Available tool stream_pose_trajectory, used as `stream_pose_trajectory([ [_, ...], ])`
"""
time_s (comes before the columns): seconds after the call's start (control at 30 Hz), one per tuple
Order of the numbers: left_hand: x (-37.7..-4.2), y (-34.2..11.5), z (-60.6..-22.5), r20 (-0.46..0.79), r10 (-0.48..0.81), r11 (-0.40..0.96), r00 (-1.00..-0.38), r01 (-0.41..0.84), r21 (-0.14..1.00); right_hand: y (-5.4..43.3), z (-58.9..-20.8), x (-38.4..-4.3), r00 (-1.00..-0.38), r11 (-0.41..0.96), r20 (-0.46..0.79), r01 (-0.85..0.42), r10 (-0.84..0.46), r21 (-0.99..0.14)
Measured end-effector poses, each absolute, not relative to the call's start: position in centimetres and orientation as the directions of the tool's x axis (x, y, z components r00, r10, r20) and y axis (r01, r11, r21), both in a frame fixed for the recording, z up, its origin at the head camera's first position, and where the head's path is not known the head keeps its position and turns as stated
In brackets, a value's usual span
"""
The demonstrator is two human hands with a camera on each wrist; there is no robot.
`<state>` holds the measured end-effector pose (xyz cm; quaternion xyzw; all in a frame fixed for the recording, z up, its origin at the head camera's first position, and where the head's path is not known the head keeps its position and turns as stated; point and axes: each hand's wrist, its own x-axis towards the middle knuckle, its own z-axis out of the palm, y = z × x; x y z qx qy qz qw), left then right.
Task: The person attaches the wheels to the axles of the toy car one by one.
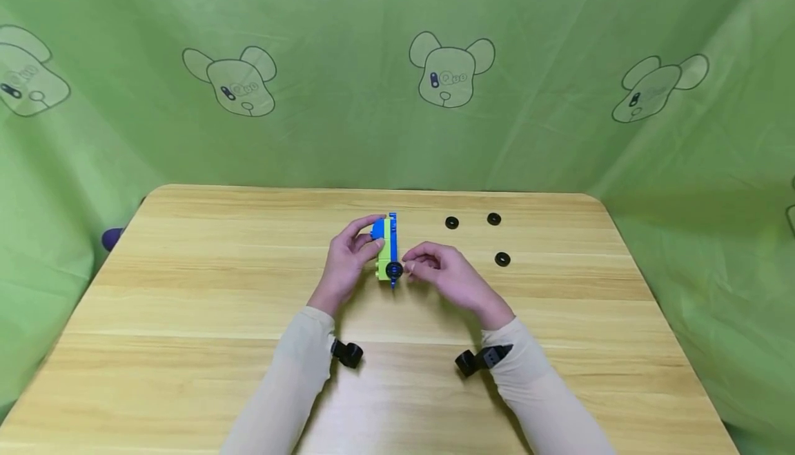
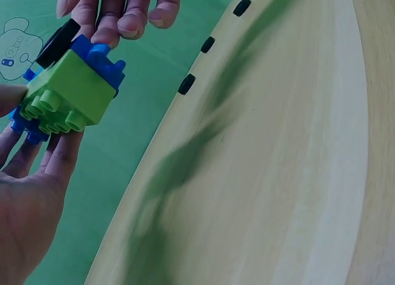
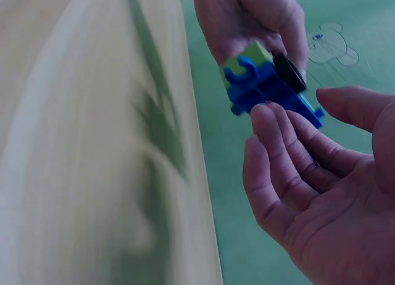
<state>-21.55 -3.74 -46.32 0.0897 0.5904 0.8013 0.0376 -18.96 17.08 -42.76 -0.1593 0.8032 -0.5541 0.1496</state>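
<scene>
A toy car of building blocks [image 1: 384, 256], lime green on a blue base, is held up on its side above the table by my left hand [image 1: 343, 268]. Fingers and thumb of that hand grip the body. One black wheel [image 1: 394, 270] sits on the car's near end, on the side facing up. My right hand [image 1: 452, 277] is beside the car's blue underside. In the right wrist view, its fingertips [image 3: 264, 115] touch or nearly touch the blue base [image 3: 258, 90], while the thumb stands apart. Nothing shows between thumb and fingers.
Three loose black wheels, a left one [image 1: 452, 222], a far right one [image 1: 493, 219] and a nearer one [image 1: 502, 259], lie on the wooden table [image 1: 186, 289] right of the car. A green printed curtain [image 1: 348, 144] hangs behind and at both sides.
</scene>
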Motion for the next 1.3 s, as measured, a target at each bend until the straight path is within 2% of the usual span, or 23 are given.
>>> stream_pose_trajectory([
  [0.33,-21.9,-3.9,-46.2,0.088,0.165,-0.281,-0.982,0.038,0.959,20.0,-41.7,-19.3,-0.947,0.471,-0.005,-0.155,-0.321,-0.868],
  [0.47,-22.0,-4.1,-46.2,0.069,0.145,-0.266,-0.987,0.028,0.963,22.4,-41.8,-19.7,-0.956,0.576,0.061,-0.224,-0.288,-0.786],
  [0.6,-22.1,-4.3,-46.3,0.063,0.143,-0.272,-0.988,0.022,0.962,25.7,-42.1,-20.1,-0.966,0.624,0.089,-0.225,-0.241,-0.749],
  [0.83,-22.1,-4.4,-46.4,0.053,0.145,-0.273,-0.988,0.011,0.962,31.0,-43.3,-20.9,-0.984,0.644,0.027,-0.134,-0.174,-0.754],
  [1.03,-22.0,-4.2,-46.6,0.055,0.168,-0.272,-0.984,0.007,0.962,33.3,-44.9,-21.7,-0.971,0.705,-0.029,-0.152,-0.237,-0.692],
  [1.3,-21.9,-4.1,-46.6,0.038,0.164,-0.262,-0.986,-0.007,0.965,33.6,-46.0,-22.3,-0.957,0.724,-0.072,-0.162,-0.280,-0.670],
])
